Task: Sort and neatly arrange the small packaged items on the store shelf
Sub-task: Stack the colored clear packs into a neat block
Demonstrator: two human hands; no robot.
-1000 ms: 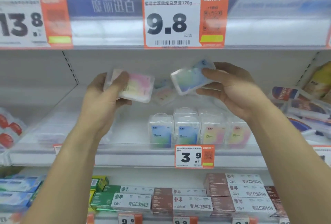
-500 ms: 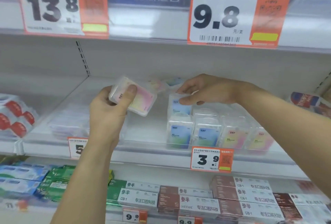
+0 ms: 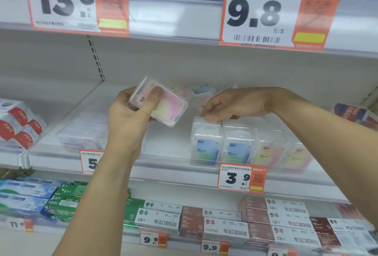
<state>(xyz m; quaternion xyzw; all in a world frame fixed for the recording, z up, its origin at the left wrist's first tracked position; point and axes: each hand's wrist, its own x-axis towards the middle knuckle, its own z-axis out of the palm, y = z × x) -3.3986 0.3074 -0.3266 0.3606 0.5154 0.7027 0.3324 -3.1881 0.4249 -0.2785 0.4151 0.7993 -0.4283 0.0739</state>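
On the middle shelf (image 3: 167, 149), the left hand (image 3: 126, 116) grips a pink-yellow clear case (image 3: 163, 104), thumb across its face, long axis tilted down to the right. Just right, the right hand's (image 3: 235, 104) curled fingertips pinch the top of an upright blue case (image 3: 205, 143) heading a row of four.

glossy clear plastic packs (image 3: 206, 141), seemingly matt shelf (image 3: 167, 135)
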